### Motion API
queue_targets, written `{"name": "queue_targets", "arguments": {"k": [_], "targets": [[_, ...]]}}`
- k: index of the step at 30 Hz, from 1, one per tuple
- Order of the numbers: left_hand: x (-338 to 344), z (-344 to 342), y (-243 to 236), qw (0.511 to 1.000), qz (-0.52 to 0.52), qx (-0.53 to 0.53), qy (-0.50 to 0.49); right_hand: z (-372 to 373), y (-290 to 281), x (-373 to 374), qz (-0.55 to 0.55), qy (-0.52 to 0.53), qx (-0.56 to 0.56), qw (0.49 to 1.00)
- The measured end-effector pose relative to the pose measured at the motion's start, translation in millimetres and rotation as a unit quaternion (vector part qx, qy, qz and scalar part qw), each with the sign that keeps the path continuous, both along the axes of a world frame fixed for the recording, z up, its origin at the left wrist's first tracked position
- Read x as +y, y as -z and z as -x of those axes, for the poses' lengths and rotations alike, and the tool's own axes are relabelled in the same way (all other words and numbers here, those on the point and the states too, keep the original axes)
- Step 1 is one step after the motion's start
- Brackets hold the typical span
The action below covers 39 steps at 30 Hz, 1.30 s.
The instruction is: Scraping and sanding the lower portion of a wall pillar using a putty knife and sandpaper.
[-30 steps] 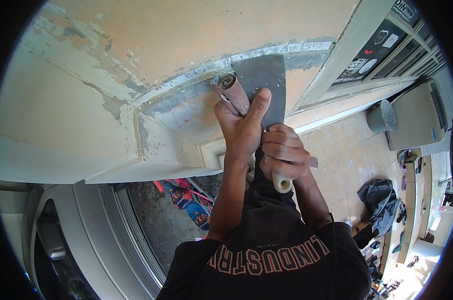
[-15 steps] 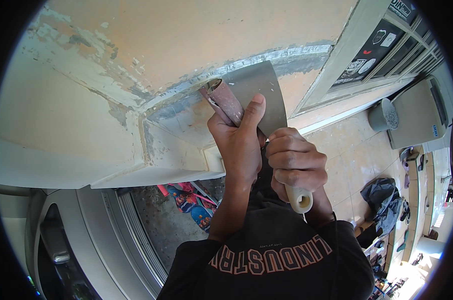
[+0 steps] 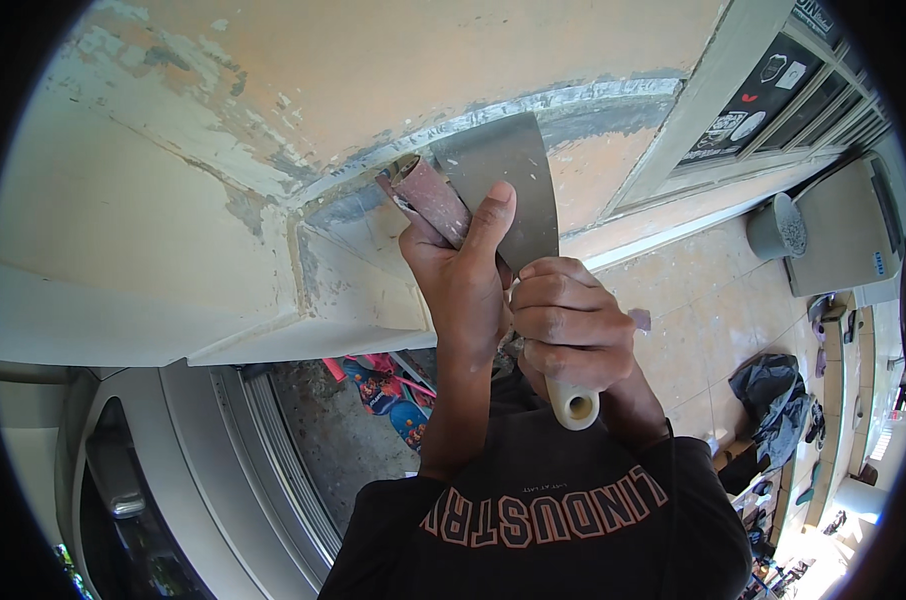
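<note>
My right hand (image 3: 571,330) grips the pale wooden handle (image 3: 573,405) of a wide metal scraper (image 3: 503,175). Its grey blade lies flat against the peeling orange and cream wall (image 3: 373,70), just under a grey scraped band (image 3: 573,105). My left hand (image 3: 463,280) holds a rolled piece of reddish sandpaper (image 3: 428,195), and its thumb presses on the blade. The roll's end points up at the wall corner.
A cream ledge (image 3: 223,310) juts out lower left. A grey vehicle roof (image 3: 173,470) and colourful sandals (image 3: 393,400) lie below. A door frame (image 3: 693,110), a grey bucket (image 3: 781,228), a white cabinet (image 3: 848,235) and dark cloth (image 3: 773,400) stand on the tiled floor at right.
Both hands have shifted left along the wall with the scraper and sandpaper roll. The blade has tilted and slid left under the scraped band.
</note>
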State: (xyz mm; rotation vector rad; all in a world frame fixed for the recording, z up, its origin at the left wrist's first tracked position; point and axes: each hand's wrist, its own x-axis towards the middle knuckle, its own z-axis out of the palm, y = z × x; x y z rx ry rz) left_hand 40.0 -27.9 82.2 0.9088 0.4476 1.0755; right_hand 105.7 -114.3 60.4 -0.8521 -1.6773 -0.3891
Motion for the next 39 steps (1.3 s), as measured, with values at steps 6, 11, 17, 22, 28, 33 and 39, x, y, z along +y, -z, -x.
{"name": "queue_targets", "arguments": {"k": [6, 11, 17, 22, 28, 33, 39], "targets": [[9.0, 3.2, 5.7, 0.998, -0.054, -0.006, 0.021, -1.9, 11.3, 3.4, 0.004, -0.017, -0.002, 1.0], [10.9, -3.5, 13.9, 0.992, -0.122, -0.008, -0.021, 4.8, 24.6, 8.1, -0.019, 0.024, 0.029, 0.999], [2.7, 4.1, -7.9, 0.998, 0.03, -0.028, 0.041, 14.3, -10.6, -2.3, 0.037, 0.024, 0.029, 0.999], [5.6, -4.5, 5.3, 0.996, 0.001, -0.07, 0.049, 4.9, 9.0, 8.0, -0.043, 0.003, 0.072, 0.996], [2.8, 4.4, 2.6, 0.996, -0.088, -0.003, -0.027, 6.8, 15.0, 10.6, -0.048, -0.017, 0.046, 0.998], [6.0, 14.8, -13.1, 0.999, 0.03, -0.032, 0.025, 16.1, -3.3, 5.9, 0.012, -0.029, 0.037, 0.999], [16.4, -1.2, 11.3, 0.991, -0.101, -0.056, -0.073, 19.0, 15.4, 15.8, 0.007, 0.005, 0.043, 0.999]]}}
